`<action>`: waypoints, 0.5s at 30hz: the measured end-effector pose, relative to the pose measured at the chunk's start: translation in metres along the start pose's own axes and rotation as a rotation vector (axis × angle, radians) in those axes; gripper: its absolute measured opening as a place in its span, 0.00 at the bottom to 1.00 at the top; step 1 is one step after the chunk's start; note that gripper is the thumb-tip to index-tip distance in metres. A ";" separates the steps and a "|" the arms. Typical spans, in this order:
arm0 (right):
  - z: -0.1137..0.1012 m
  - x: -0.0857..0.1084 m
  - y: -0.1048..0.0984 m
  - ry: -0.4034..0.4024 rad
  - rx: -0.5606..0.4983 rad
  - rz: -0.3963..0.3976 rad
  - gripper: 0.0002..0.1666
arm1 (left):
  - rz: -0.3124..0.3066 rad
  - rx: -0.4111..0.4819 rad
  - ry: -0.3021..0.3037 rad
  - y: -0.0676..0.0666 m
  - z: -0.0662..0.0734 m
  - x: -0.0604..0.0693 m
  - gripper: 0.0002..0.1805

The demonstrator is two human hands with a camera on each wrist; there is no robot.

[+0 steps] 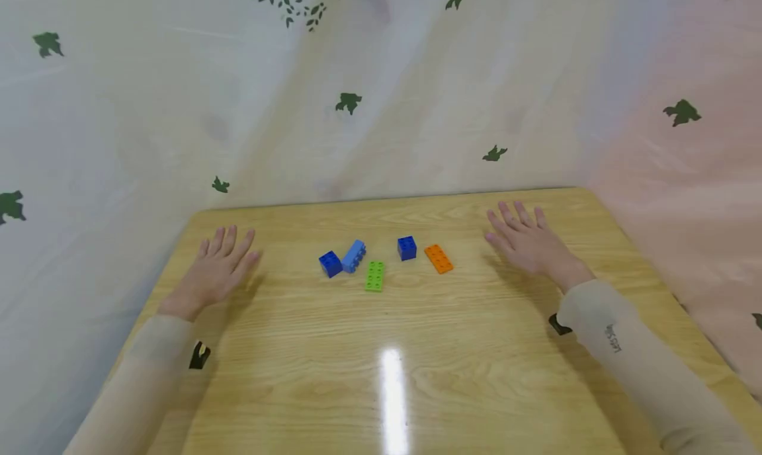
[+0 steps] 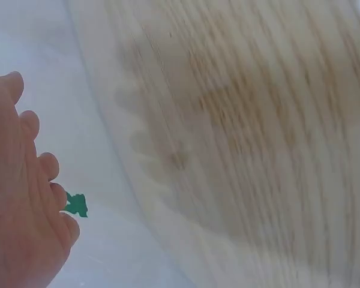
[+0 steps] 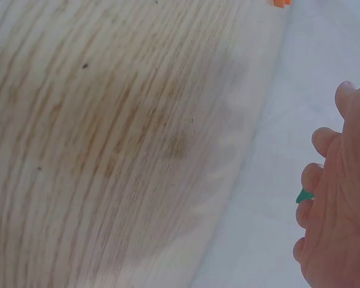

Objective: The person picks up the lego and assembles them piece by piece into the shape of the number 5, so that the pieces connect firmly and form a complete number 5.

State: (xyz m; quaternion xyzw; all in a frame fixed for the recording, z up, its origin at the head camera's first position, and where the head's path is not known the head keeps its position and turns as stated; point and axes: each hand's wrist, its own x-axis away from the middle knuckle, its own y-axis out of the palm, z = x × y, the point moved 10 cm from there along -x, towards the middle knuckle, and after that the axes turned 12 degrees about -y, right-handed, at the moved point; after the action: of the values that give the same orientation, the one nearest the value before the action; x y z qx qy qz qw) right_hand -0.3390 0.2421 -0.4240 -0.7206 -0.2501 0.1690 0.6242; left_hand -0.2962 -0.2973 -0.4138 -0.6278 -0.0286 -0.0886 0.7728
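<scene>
On the far half of the counter, an orange brick lies L of the R hand, the nearer one, long axis slanting far-L to near-R. Leftmost dk blue brick: R of the L hand, well apart. Both hands hover palm-down, fingers extended, w/ nothing held.

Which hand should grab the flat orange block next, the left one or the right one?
Probably the right hand: it's empty, and the orange block lies closer to it. The left hand is empty too, but farther away, with the light blue block in between.
</scene>
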 end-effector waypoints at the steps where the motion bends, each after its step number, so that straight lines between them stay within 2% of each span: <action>1: -0.001 0.000 -0.001 -0.002 -0.006 0.007 0.45 | -0.001 0.012 0.002 0.001 0.001 0.000 0.38; 5: -0.004 0.003 -0.005 0.004 -0.118 0.038 0.43 | -0.024 0.122 0.013 0.005 0.012 0.001 0.40; 11: -0.010 0.003 -0.017 -0.001 -0.457 0.114 0.43 | -0.135 0.486 0.033 0.005 0.042 0.001 0.40; 15: -0.011 0.003 -0.023 0.021 -0.587 0.136 0.43 | -0.185 0.677 0.070 -0.003 0.062 0.005 0.38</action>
State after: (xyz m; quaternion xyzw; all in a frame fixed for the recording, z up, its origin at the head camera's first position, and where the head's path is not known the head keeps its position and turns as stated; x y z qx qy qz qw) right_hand -0.3341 0.2365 -0.3997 -0.8871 -0.2328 0.1236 0.3790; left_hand -0.2877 -0.2375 -0.3974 -0.3272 -0.0869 -0.1652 0.9264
